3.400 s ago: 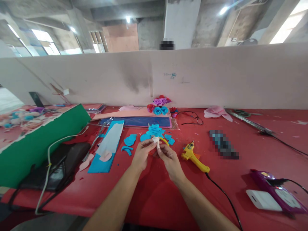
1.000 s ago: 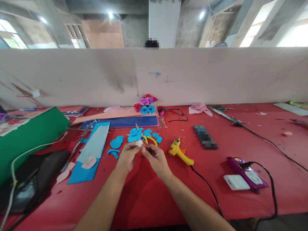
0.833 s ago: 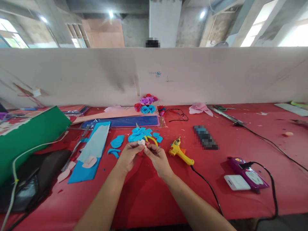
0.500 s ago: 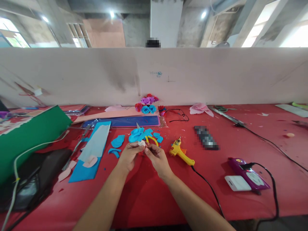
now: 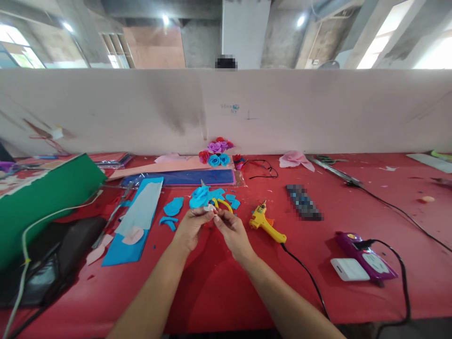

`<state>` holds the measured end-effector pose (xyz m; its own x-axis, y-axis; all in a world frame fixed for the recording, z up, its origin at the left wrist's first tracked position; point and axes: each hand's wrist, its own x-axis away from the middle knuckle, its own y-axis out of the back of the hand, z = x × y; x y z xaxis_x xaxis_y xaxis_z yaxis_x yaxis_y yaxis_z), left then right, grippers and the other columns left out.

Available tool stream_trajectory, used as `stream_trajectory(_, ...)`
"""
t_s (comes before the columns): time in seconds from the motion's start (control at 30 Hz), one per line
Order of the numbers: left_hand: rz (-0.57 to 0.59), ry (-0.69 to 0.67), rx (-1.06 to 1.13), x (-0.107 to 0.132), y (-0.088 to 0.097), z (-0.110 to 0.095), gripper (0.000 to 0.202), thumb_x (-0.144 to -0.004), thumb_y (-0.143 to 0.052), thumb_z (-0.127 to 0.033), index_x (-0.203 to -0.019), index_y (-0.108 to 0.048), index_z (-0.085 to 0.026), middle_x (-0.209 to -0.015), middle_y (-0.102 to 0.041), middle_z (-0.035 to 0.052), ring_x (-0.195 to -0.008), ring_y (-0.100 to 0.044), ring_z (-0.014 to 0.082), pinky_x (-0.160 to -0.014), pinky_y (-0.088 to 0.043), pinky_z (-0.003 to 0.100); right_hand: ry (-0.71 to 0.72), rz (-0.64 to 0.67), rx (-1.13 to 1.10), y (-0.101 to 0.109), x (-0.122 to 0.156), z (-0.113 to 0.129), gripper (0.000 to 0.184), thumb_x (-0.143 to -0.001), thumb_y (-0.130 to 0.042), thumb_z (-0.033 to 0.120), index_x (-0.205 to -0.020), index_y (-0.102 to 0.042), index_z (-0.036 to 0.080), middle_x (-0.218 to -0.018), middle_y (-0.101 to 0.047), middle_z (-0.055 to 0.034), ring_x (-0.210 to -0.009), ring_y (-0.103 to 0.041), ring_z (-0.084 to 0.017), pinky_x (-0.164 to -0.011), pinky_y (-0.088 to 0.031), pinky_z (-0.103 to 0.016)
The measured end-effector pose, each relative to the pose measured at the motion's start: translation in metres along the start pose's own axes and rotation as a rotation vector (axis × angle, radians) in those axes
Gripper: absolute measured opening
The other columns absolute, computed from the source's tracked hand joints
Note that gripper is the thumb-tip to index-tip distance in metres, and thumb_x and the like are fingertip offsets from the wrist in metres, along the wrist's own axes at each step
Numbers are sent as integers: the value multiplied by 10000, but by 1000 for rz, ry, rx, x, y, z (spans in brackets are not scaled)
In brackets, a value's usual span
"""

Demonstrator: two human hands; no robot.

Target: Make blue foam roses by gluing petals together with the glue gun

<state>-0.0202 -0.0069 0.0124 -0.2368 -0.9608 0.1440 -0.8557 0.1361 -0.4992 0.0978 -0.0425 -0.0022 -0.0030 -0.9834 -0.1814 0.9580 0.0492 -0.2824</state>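
Observation:
My left hand (image 5: 190, 227) and my right hand (image 5: 231, 231) meet over the red table (image 5: 226, 282), fingers pinched together on a small white piece (image 5: 210, 207) between the fingertips. Just beyond the fingers lies a blue foam flower (image 5: 199, 196) with loose blue petals (image 5: 173, 206) around it, and yellow-handled scissors (image 5: 223, 203) partly hidden behind my hands.
A yellow glue gun (image 5: 265, 223) with a black cord lies right of my hands. Blue and white foam sheets (image 5: 136, 219) lie to the left, a finished flower bunch (image 5: 216, 153) stands by the back partition. A purple device (image 5: 365, 256), a white box (image 5: 348, 269) and a green board (image 5: 42, 200) flank the area.
My hands have stayed together on the white piece, fingers shifting slightly around it. The view has drifted a little; the items on the table have not moved.

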Motion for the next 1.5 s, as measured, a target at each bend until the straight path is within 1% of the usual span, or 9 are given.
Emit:
stream_trajectory(0.13,-9,-4,4,1,-2,-1,184,-514,-817,-205,-663,-728,-143,-714,-704,38,-699,-614,128,-697,-469,227,104,-56,249,0,2,1,146,-803,-590,335,-770,-627,197,-700,-587,-1,-667,-520,-145,-653,-428,-259)
stream_trajectory(0.23,43,-12,-35,2,-2,0,186,-536,-808,-214,-686,-730,-138,-738,-707,51,-741,-624,148,-739,-469,248,120,-79,293,2,2,-2,172,-817,-565,325,-732,-628,191,-705,-605,-6,-697,-540,-154,-688,-434,-268)
stream_trajectory(0.37,34,-23,-9,2,-3,3,180,-531,-810,-206,-674,-720,-146,-706,-698,31,-717,-620,141,-767,-470,271,84,-56,225,4,0,-7,171,-811,-567,335,-812,-661,192,-836,-663,-27,-824,-583,-182,-775,-450,-296)
stream_trajectory(0.53,-25,-55,0,1,-3,4,221,-465,-830,-178,-647,-709,-148,-690,-697,27,-715,-624,155,-767,-468,282,67,-41,197,3,-1,-9,163,-797,-591,338,-805,-687,206,-794,-666,-22,-840,-592,-193,-871,-434,-346)
stream_trajectory(0.73,41,-26,-23,2,0,2,188,-536,-808,-196,-700,-723,-159,-739,-705,23,-750,-628,144,-776,-468,268,-19,-15,-36,3,-1,-8,173,-776,-624,349,-895,-702,249,-885,-671,-13,-982,-579,-199,-949,-395,-354)
stream_trajectory(0.97,73,0,-76,1,1,3,165,-559,-796,-219,-690,-730,-143,-683,-699,35,-647,-608,135,-676,-471,262,-152,0,-216,2,-2,-7,195,-715,-681,368,-861,-702,240,-769,-632,13,-777,-570,-143,-803,-446,-290)
stream_trajectory(1.1,1,-77,-3,-1,1,6,122,-538,-801,-183,-625,-717,-163,-640,-679,-2,-662,-602,113,-739,-463,244,-85,-47,-132,1,-1,-3,177,-738,-671,365,-851,-673,228,-802,-634,7,-795,-570,-143,-797,-445,-282)
stream_trajectory(1.33,98,16,-48,0,1,4,146,-625,-759,-235,-738,-731,-148,-808,-712,62,-821,-629,165,-787,-455,260,75,-80,207,3,0,-2,155,-801,-599,349,-829,-656,208,-804,-656,-24,-811,-592,-183,-792,-460,-312)
stream_trajectory(1.5,81,-9,-56,2,-1,4,159,-575,-785,-245,-677,-720,-141,-818,-713,71,-850,-629,191,-818,-457,294,72,-30,181,2,-1,-7,222,-828,-554,370,-951,-676,232,-921,-676,-43,-917,-596,-206,-865,-462,-353)
